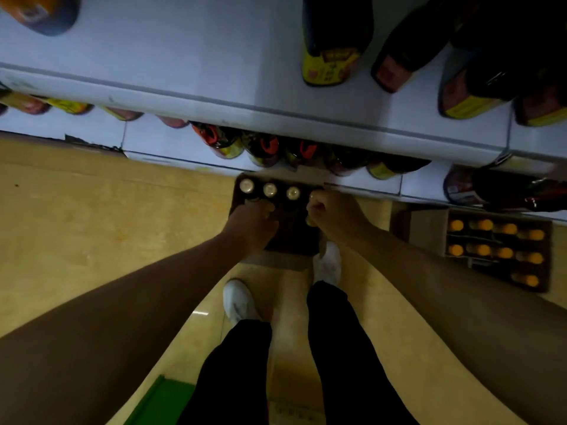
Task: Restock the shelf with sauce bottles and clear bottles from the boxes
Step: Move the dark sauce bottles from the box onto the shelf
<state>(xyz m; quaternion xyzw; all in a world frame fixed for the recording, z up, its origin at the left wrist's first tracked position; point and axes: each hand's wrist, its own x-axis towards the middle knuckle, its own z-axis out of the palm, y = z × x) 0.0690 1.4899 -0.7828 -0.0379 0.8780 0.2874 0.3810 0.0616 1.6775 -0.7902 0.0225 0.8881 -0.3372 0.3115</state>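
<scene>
A box (291, 237) sits on the floor (92, 225) directly against the foot of the shelf unit (276, 118), with three bottles (270, 189) in a row along its far edge and both hands (254, 222) inside it, left hand beside right hand (325, 213). A second box (497, 250), holding bottles in rows, lies on the floor to the right, also near the shelf. Shelved bottles (331, 56) stand above and behind the boxes; the person's feet (239, 302) are in front of the first box.
</scene>
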